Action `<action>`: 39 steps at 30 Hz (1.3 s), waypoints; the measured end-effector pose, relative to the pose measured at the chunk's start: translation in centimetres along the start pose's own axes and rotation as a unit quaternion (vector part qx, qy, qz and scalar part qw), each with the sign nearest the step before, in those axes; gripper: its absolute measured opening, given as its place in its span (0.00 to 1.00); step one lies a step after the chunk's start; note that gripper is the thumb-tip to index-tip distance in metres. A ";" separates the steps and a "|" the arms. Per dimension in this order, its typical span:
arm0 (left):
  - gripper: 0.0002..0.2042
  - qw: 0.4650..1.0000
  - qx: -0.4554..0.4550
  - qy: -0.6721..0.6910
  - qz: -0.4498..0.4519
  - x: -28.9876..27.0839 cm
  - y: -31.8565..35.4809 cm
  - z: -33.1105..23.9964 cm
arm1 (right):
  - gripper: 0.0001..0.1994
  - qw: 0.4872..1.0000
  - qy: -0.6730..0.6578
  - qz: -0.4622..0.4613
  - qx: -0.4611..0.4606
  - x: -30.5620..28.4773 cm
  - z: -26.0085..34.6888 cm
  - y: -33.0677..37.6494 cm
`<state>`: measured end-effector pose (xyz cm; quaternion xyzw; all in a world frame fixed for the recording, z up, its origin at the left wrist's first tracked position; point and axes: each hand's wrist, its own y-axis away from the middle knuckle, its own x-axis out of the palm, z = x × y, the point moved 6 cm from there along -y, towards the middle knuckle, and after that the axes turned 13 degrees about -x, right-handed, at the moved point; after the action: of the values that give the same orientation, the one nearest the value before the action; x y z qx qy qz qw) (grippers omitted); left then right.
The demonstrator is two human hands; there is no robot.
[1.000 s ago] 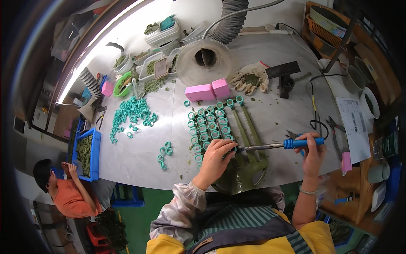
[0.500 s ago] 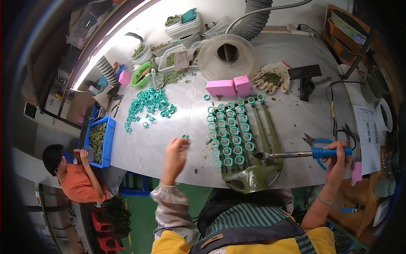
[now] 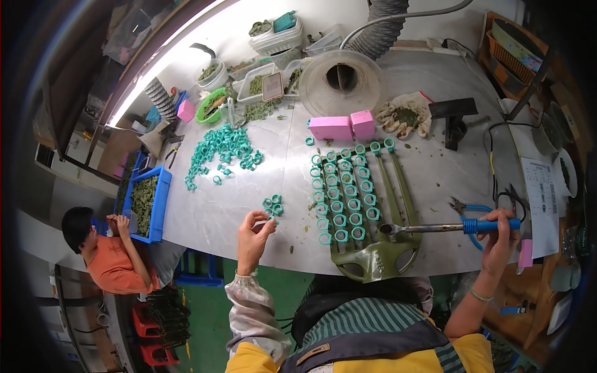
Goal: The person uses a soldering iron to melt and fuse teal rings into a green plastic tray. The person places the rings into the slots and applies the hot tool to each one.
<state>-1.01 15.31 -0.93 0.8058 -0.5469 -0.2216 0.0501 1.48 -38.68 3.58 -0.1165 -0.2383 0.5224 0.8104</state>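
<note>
My left hand [image 3: 252, 241] is held over the table with thumb and fingers apart, beside a small cluster of teal faceted rings [image 3: 272, 204]; its fingertips are close to the nearest ring. My right hand [image 3: 499, 235] is wrapped round the blue handle of a soldering-iron-like tool [image 3: 435, 228] with a metal shaft. Its dark, hollowed tip lies over an olive-green toothed frame [image 3: 372, 262]. Rows of teal rings [image 3: 339, 207] sit along the frame's left tines. The two right tines carry a ring only at their far ends.
A heap of teal rings [image 3: 224, 149] lies at the far left. Pink blocks [image 3: 331, 128], a clear funnel hood [image 3: 341, 81], a soiled glove [image 3: 404, 117] and a black stand [image 3: 453, 118] are behind the frame. Pliers [image 3: 472, 207] lie right. A co-worker [image 3: 115, 261] sits left beside a blue crate [image 3: 160, 208].
Several teal rings now show on the table where my left hand was. That hand has drawn back slightly and its fingers have loosened. My right hand holds the tool almost as before.
</note>
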 end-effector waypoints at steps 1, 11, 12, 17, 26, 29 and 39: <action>0.08 1.000 0.001 0.000 0.000 0.6 0.4 -0.6 | 0.09 1.000 0.003 -0.004 -0.001 -0.1 0.0 0.0; 0.14 0.957 0.100 -0.020 0.271 13.0 6.2 -7.3 | 0.10 1.000 0.008 0.020 0.006 -0.5 0.4 -0.1; 0.14 0.952 0.132 -0.040 0.272 14.3 6.6 -7.4 | 0.10 1.000 0.017 0.017 0.004 -0.6 0.3 0.0; 0.17 0.895 0.368 -0.208 0.144 18.3 7.8 -8.2 | 0.10 1.000 -0.001 0.021 0.013 0.3 -0.1 0.4; 0.18 0.893 0.355 -0.224 0.166 19.9 7.2 -7.2 | 0.10 0.999 -0.030 0.033 0.023 0.5 -1.2 0.7; 0.18 0.889 0.357 -0.236 0.164 19.8 7.3 -7.3 | 0.09 0.999 -0.014 0.030 0.001 -0.1 0.2 0.0; 0.08 0.887 0.270 -0.350 -0.137 4.1 -0.3 -5.2 | 0.09 1.000 -0.028 -0.002 0.007 -1.7 0.4 -0.8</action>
<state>2.67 10.88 2.40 0.7254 -0.4519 -0.3374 -0.3946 1.35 -40.58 3.81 -0.0954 -0.2571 0.5253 0.8055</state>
